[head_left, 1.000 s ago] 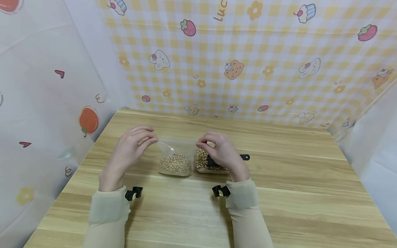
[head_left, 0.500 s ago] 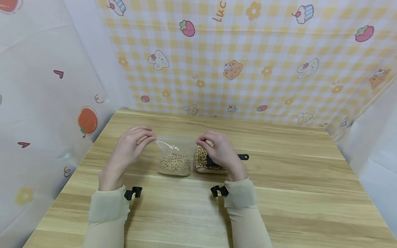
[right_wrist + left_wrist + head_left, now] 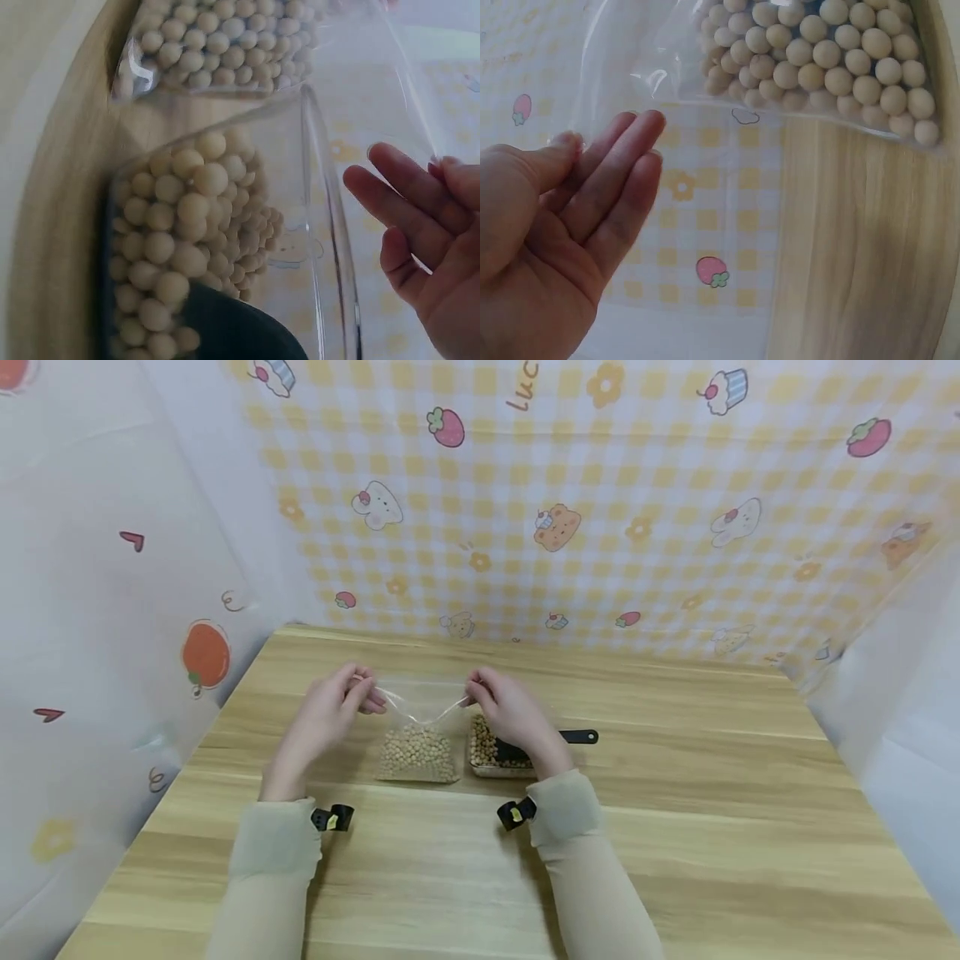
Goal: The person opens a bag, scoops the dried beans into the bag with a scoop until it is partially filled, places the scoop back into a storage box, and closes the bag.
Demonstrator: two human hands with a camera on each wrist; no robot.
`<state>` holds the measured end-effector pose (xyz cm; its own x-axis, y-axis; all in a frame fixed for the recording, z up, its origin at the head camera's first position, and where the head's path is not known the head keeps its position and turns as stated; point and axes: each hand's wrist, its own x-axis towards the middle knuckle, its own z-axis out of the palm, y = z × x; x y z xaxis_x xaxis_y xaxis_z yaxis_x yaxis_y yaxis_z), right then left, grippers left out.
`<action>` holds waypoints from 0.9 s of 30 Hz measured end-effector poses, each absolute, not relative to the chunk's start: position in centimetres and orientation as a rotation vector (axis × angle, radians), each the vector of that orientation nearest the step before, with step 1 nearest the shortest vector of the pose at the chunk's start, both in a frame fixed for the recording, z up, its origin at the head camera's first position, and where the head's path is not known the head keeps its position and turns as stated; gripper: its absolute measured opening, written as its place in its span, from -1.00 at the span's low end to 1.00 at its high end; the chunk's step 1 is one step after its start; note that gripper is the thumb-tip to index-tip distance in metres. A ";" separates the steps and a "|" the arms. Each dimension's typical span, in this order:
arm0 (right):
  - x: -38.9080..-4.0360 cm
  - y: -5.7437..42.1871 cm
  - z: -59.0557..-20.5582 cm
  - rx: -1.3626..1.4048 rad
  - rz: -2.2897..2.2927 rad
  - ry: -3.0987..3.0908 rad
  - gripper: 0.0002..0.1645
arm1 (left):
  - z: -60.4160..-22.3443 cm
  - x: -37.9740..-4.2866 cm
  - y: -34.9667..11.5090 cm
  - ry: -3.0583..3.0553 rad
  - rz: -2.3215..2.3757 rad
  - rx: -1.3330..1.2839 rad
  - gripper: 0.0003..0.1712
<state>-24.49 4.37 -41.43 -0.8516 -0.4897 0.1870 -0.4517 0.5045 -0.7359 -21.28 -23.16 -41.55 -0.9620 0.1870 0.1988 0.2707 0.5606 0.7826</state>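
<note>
A clear zip bag (image 3: 420, 697) stands at the middle of the table, its lower half filled with round beige beans (image 3: 417, 753). My left hand (image 3: 330, 703) pinches the bag's upper left corner between thumb and index finger, the other fingers held out loosely. At the upper right corner, my right hand (image 3: 508, 708) pinches the plastic the same way. Just right of the bag is a clear rectangular container (image 3: 501, 772) of similar beans. A black scoop (image 3: 581, 737) lies in it, its handle reaching out over the right side; my right wrist partly covers both in the head view.
The wood-patterned table (image 3: 720, 827) runs back to a yellow checked cloth wall (image 3: 637, 568). White printed sheeting (image 3: 105, 635) rises along the left side. A black wrist camera (image 3: 333, 817) hangs off the left sleeve, with another black camera (image 3: 516, 814) on the right.
Both hands have moved slightly closer together and away from me at the bag's top. The left hand has turned, and the bag's upper part now stands taller with its mouth sagging in the middle.
</note>
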 end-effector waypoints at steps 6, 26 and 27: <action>-26.1 3.2 -41.4 -0.739 -1.101 2.706 -0.75 | -42.2 -23.4 -23.8 -2.824 -1.473 -0.304 -0.73; -27.0 3.8 -41.5 -0.652 -0.827 2.742 -0.44 | -44.1 -24.2 -26.3 -2.950 -1.167 -0.317 -0.46; -26.7 4.3 -41.3 -0.654 -0.820 2.761 -0.41 | -44.0 -23.9 -26.3 -2.951 -1.127 -0.323 -0.43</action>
